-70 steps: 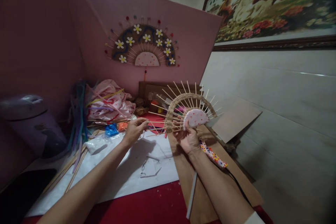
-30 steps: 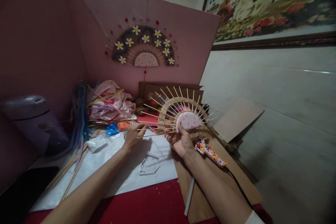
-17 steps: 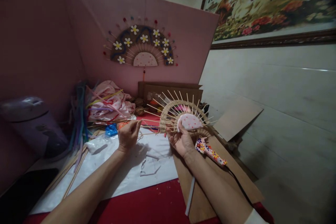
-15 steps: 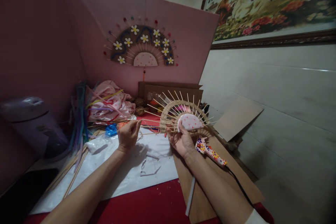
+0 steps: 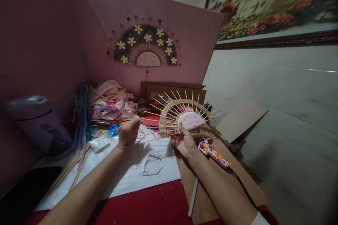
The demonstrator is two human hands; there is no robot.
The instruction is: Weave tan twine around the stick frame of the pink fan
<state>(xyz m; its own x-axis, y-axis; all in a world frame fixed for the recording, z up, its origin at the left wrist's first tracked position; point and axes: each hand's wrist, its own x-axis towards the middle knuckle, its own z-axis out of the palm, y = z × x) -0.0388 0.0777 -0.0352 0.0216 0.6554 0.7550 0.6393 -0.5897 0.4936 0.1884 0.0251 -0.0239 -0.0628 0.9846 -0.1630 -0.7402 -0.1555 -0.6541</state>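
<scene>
My right hand (image 5: 186,143) grips a half-round woven fan (image 5: 164,117) by its pale, red-dotted centre piece (image 5: 191,121), thumb in front and fingers behind. Thin wooden sticks radiate from the centre through a tan woven twine band and stick out past its edge. Left of the fan, my left hand (image 5: 128,133) is closed in a pinch on a thin twine, which is hard to see at the fingertips. Loose loops of twine (image 5: 142,134) hang between that hand and the fan's lower left end.
A flower-patterned glue gun (image 5: 213,153) lies on cardboard (image 5: 203,200) beside my right forearm, with a glue stick (image 5: 193,197) near it. Glasses (image 5: 153,166) rest on white paper. Ribbons, cloth (image 5: 111,100) and sticks are heaped at left. A finished fan (image 5: 148,59) hangs behind.
The woven fan has tilted slightly, its left end a little lower. Both hands keep nearly the same places and grips. The whole view has shifted slightly.
</scene>
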